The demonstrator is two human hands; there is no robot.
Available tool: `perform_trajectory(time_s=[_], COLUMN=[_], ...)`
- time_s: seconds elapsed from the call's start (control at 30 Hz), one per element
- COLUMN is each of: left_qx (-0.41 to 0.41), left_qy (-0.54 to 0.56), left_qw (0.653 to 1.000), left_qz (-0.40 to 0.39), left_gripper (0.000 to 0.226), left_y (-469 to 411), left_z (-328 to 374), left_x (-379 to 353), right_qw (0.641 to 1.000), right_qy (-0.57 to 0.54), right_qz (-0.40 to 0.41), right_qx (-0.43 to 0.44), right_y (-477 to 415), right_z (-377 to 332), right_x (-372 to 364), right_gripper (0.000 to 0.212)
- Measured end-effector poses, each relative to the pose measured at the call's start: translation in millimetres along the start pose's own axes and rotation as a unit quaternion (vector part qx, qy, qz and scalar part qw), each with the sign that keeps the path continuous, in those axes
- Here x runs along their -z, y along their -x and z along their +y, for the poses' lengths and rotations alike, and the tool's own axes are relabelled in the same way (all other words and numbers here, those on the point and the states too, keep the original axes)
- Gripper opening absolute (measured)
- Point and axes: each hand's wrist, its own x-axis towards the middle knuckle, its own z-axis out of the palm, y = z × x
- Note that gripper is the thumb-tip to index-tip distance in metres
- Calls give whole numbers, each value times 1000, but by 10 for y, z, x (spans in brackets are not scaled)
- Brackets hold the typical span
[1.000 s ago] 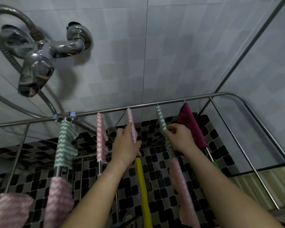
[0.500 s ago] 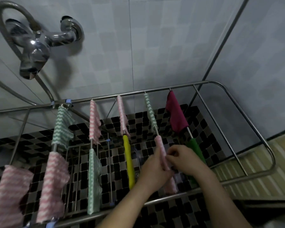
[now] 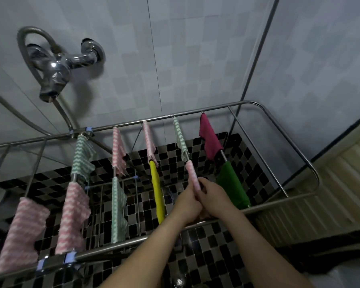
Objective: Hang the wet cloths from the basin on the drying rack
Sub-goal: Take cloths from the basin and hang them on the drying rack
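Left hand (image 3: 187, 204) and right hand (image 3: 215, 199) meet just beyond the near rail of the drying rack (image 3: 133, 244), fingers (image 3: 206, 183) of both curled round the pink striped cloth (image 3: 192, 175) draped on a rod. Yellow cloth (image 3: 157, 196) hangs left of it, green cloth (image 3: 233, 188) right. Chrome tap (image 3: 58, 73) is mounted on the far tiled wall.

pink zigzag cloth (image 3: 192, 175): folded over a rod, near half, between yellow cloth (image 3: 157, 192) and green cloth (image 3: 233, 188) | drying rack (image 3: 123, 245): steel, cloths draped along six rods
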Motion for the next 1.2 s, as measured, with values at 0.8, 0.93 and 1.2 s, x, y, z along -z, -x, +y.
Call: perform_trajectory(time_s=[0.8,0.93,1.2], left_qx=[-121,-126,-253], left_qy=[79,93,-18], left_qw=[960,925,838], left_qz=[-241,-346,-483], left_gripper=[32,45,32], left_y=[1296,1782,2629], left_z=[279,247,-239], left_x=[264,-14,-769], right_qw=[747,689,591], right_qy=[-432,-444,-431], right_qz=[487,555,648], right_qx=[-134,-141,-213], right_y=[2163,2837,4289], right_z=[-410,-439,-246], right_x=[-271,-478,-1162], right_gripper=[41,50,16])
